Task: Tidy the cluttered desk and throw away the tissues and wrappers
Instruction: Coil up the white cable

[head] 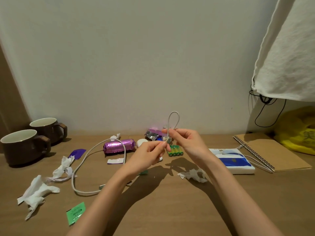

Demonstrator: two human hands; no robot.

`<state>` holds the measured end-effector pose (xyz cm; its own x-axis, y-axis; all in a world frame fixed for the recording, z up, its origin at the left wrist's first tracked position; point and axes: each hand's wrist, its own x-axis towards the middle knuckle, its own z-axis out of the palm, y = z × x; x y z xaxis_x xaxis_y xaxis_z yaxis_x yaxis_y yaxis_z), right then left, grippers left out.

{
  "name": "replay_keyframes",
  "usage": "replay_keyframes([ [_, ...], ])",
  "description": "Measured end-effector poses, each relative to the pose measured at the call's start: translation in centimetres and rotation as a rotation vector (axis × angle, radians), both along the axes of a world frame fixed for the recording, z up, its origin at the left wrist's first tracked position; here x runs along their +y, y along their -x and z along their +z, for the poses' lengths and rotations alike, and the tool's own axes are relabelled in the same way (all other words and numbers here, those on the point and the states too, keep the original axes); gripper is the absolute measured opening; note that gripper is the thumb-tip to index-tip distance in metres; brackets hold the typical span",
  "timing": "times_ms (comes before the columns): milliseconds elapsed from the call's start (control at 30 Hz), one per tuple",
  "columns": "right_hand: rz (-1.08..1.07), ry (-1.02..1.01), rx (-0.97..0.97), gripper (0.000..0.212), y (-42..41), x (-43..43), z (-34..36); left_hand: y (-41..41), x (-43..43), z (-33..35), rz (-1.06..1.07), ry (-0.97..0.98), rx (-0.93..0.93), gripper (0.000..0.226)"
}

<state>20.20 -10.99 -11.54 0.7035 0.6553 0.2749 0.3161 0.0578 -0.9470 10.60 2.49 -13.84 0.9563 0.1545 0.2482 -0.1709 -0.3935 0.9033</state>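
Observation:
Both hands are raised over the middle of the wooden desk [170, 210], holding a white cable [80, 165]. My left hand [147, 155] pinches the cable near its end, and my right hand [188, 142] pinches a small upright loop of it. The rest of the cable trails left and down across the desk. Crumpled tissues lie at the left [36, 193], left of centre [62, 168] and under my right forearm [194, 175]. A purple wrapped packet [118, 146], a green wrapper [75, 212], a purple scrap [78, 153] and foil wrappers [152, 133] are scattered around.
Two brown mugs [23, 147] stand at the far left by the wall. Green batteries [175, 150] lie behind my hands. A tissue pack [233, 160], a spiral notebook [271, 150] and a yellow bag [300, 132] are at the right, under a hanging white cloth [289, 57].

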Motion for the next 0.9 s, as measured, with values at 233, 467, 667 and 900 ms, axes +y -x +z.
replay_keyframes([
  [233,-0.009,-0.398,0.457,0.017,-1.2,-0.5,0.2,0.4,0.2,0.0,0.013,-0.082,0.056,0.029],
  [467,-0.227,-0.273,0.184,0.019,-2.7,-1.1,-1.3,1.5,2.4,0.3,0.112,-0.376,0.002,0.018],
  [667,-0.095,0.102,-0.067,0.020,-0.4,0.5,-2.1,0.6,2.1,-0.4,0.327,-0.385,-0.214,0.015],
  [900,0.078,0.093,0.312,0.019,1.3,1.5,-2.3,-0.1,1.9,-1.4,0.435,-0.434,-0.382,0.013],
])
